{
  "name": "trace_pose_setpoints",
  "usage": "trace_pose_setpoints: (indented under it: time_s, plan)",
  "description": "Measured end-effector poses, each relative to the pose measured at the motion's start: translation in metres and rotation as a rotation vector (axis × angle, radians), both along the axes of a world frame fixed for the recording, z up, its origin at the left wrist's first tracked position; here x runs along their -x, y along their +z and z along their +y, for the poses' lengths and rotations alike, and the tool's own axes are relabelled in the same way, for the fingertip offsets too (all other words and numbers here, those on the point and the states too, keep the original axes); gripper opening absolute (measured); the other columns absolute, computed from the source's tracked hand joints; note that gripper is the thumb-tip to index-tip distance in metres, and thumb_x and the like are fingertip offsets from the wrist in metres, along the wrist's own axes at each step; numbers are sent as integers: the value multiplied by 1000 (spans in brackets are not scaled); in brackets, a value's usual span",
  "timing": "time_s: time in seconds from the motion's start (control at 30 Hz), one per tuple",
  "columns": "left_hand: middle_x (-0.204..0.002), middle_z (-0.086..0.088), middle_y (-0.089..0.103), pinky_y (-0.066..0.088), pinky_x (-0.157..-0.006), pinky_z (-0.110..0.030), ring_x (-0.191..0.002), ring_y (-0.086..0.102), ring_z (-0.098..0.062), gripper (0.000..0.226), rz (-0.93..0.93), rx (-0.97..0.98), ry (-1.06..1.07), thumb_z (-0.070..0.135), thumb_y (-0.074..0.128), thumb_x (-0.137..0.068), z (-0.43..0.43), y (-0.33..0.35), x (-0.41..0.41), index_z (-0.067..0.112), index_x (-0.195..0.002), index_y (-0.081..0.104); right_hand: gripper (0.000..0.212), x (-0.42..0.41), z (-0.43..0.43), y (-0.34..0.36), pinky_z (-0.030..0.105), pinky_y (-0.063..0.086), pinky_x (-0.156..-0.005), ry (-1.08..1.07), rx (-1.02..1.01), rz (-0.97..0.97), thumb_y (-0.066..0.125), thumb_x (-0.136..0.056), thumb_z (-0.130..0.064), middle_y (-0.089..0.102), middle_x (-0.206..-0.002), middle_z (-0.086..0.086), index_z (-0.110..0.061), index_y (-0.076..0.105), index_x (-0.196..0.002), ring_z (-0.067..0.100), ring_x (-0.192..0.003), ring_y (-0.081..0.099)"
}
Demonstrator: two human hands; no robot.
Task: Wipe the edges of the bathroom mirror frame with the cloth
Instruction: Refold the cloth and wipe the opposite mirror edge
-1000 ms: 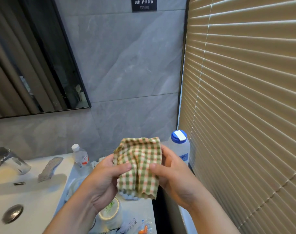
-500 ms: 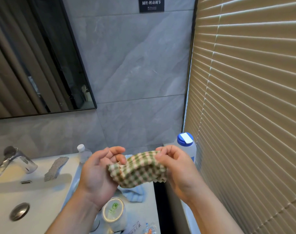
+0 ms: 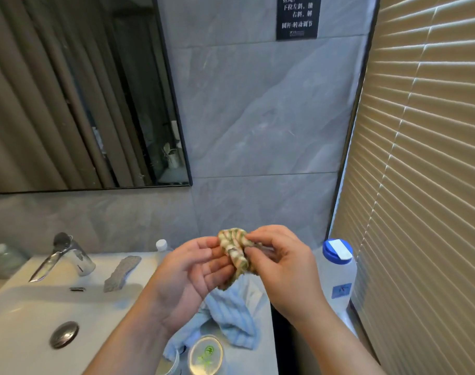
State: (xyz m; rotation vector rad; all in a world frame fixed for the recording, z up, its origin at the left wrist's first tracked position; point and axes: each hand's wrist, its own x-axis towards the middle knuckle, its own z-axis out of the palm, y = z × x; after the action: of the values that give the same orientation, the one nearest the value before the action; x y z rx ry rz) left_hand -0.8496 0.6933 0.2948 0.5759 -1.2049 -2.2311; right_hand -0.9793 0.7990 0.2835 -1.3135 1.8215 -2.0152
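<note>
Below mirror (image 3: 82,90), cloth (image 3: 235,251) pinched by right hand (image 3: 282,269), blue towel (image 3: 236,318) beneath

Two bottles (image 3: 336,272) (image 3: 162,244), one cloth (image 3: 235,253), one mirror (image 3: 68,90).

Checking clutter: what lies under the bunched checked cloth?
Below the checked cloth, a blue striped towel lies on the counter; the hands hide part of it.
</note>
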Motion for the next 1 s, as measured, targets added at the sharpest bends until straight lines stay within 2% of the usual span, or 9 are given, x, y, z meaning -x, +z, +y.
trace_pose_setpoints:
  time_s: [0.13,0.23,0.37,0.43,0.6,0.7,0.8,0.93,1.0]
  plan:
    - [-85,-5,70,50,-68,-26,-77,63,-17,30,-230,479,239,12,75,-64,-13,-8,1,8,-91,63,30,0,-17,11,27,53,-63,228,-10,-285,67,-85,8,72,-83,5,-20,75,-80,15,-72,67]
    - [-89,-14,71,51,-70,-31,-82,65,-24,31,-148,410,222,16,74,-66,-26,-2,-4,7,-95,65,27,2,-34,22,27,55,-63,344,-33,-293,67,-84,11,74,-80,11,-16,74,-81,17,-71,68]
    - [-71,-14,64,47,-62,-39,-67,58,-26,31,-173,518,427,28,77,-50,-59,27,-10,14,-75,65,21,36,-80,56,17,51,-75,214,-65,121,65,-81,-10,70,-87,-7,-31,70,-83,5,-81,66]
    - [-68,-15,60,45,-60,-39,-64,55,-25,34,-212,656,567,32,74,-49,-80,48,-13,12,-73,60,22,64,-112,86,15,48,-76,74,-6,406,58,-78,-11,63,-95,-9,-27,69,-89,5,-87,60]
    - [-67,-13,57,45,-54,-34,-57,52,-15,24,-249,1024,857,12,75,-72,-135,111,-7,18,-74,52,49,122,-203,204,44,40,-106,-322,65,1040,58,-76,-9,52,-136,24,-3,62,-124,40,-125,52]
    - [-73,-3,59,49,-56,-27,-63,56,-12,31,-226,1208,959,12,79,-74,-165,146,4,29,-77,54,66,142,-248,276,56,22,-117,-520,-46,1338,57,-80,-19,35,-153,23,-5,46,-143,41,-143,33]
    - [-86,9,57,50,-67,-21,-76,56,-8,38,-204,1463,1070,5,82,-72,-197,177,20,29,-86,57,72,161,-272,296,51,11,-122,-645,-148,1470,48,-85,-36,26,-159,18,-9,36,-151,34,-148,23]
    - [-90,1,55,40,-74,-4,-81,47,-4,29,-164,1792,1282,-3,82,-69,-244,215,50,7,-90,66,74,171,-284,291,48,9,-122,-734,-60,1513,35,-85,-41,27,-160,17,-11,34,-152,32,-148,24]
    - [-92,-1,55,40,-77,-7,-86,51,-12,27,-139,1839,1370,-5,80,-71,-261,233,69,6,-92,67,73,173,-286,291,49,11,-122,-749,-19,1525,35,-86,-41,27,-159,17,-10,34,-152,32,-148,25]
